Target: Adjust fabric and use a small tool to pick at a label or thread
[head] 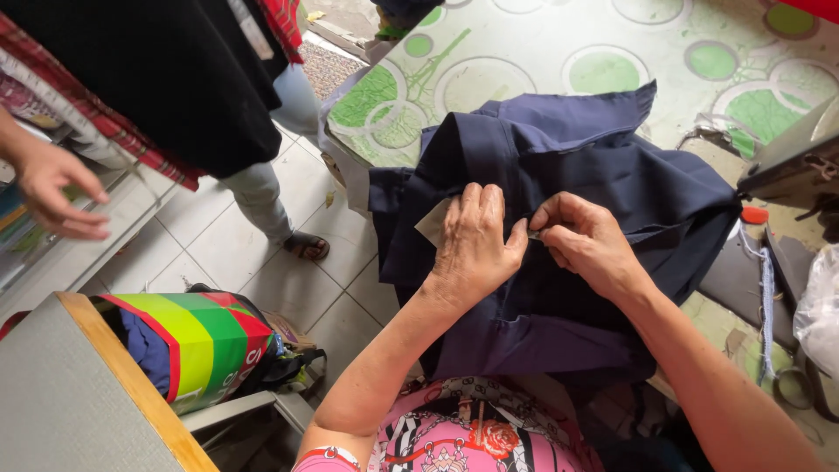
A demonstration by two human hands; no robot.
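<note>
cloth (559, 166), dark navy, lies bunched on a table (524, 61) with a green circle pattern and spills over its near edge toward the person's lap. left hand (474, 236) rests flat on the cloth, fingers together and curled lightly down, pressing a fold beside a pale patch (434, 223) that shows under its knuckles. right hand (584, 240) sits just beside it, thumb and forefinger pinched shut on a small bit of the cloth; whether a needle or pin is in the pinch cannot be told. a sewing machine (791, 162) stands at the right edge. on the tiled floor to the left, a bright striped bag (205, 341) sits near another person's sandalled foot (306, 247); that person's hand (52, 188) hangs open at the far left.
</note>
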